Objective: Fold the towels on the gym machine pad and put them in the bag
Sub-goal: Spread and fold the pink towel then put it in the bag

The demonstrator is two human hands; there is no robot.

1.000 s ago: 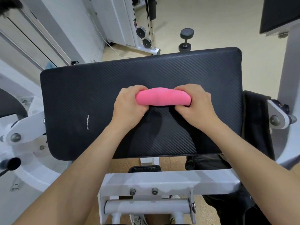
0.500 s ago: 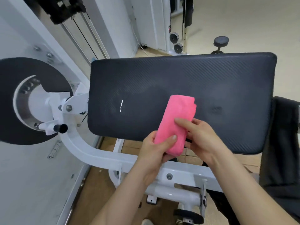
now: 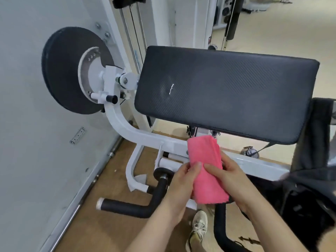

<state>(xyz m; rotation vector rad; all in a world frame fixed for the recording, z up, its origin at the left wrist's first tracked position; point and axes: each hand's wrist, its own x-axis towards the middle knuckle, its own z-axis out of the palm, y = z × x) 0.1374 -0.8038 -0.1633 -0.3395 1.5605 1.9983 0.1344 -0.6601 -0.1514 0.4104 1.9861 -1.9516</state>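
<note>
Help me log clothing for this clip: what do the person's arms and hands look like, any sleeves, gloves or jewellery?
Both arms are bare as far as the frame shows, with no sleeves in view. The left hand and right hand wear no gloves, and no rings, watch or wristbands show on the visible sides. The visible nails look short and unpainted.

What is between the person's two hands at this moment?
The folded pink towel. In the head view the left hand and right hand grip it from either side, with nothing else between them.
</note>
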